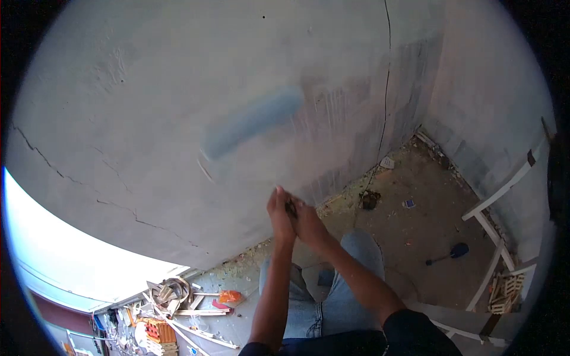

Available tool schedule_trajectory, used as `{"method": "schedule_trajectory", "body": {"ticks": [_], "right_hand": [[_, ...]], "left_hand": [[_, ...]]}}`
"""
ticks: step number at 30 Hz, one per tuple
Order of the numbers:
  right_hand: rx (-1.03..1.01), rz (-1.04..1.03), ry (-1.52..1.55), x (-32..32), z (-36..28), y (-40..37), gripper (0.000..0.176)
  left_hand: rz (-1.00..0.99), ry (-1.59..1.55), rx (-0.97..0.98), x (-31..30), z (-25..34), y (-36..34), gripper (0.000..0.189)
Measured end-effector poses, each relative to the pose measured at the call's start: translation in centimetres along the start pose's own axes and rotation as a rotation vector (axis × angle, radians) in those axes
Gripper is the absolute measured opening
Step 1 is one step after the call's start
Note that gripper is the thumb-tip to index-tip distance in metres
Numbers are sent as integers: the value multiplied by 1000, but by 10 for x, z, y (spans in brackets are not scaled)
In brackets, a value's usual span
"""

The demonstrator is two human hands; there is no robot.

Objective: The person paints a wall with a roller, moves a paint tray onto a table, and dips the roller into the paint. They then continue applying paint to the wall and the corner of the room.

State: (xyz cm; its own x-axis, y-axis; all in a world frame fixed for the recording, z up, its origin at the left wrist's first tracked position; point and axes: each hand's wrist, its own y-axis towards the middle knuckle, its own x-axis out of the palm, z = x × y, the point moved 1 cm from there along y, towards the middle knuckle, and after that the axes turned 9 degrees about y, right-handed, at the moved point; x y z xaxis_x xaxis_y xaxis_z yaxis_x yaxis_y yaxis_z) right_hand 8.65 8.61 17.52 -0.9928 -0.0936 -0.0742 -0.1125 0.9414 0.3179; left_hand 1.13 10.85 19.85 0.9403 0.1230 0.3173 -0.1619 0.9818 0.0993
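Observation:
A paint roller with a light-blue sleeve [252, 121], smeared by motion, overlaps the grey wall [178, 71] in front of me. Its wire frame shows faintly at the sleeve's lower left end. Both hands are closed together around its dark handle, mostly hidden by the fingers. My left hand [279, 216] grips from the left, thumb pointing up. Pressed against it on the right is my right hand [310, 226]. Wet-looking streaks [332, 107] run down the wall right of the sleeve.
Long cracks [388, 77] cross the wall. On the floor [409, 231] lie a dark paddle-shaped object [459, 250] and scraps. A white wooden frame [504, 190] leans at the right. Wood strips and debris [172, 293] pile up at lower left, near an orange object [230, 296].

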Motion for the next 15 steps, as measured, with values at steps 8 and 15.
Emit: {"method": "schedule_trajectory", "body": {"ticks": [8, 15], "right_hand": [[-75, -67, 86, -20, 104, -18, 44], [425, -278, -78, -74, 95, -35, 44]], "left_hand": [[115, 84, -89, -7, -111, -15, 35], [149, -46, -257, 16, -159, -37, 37]]}}
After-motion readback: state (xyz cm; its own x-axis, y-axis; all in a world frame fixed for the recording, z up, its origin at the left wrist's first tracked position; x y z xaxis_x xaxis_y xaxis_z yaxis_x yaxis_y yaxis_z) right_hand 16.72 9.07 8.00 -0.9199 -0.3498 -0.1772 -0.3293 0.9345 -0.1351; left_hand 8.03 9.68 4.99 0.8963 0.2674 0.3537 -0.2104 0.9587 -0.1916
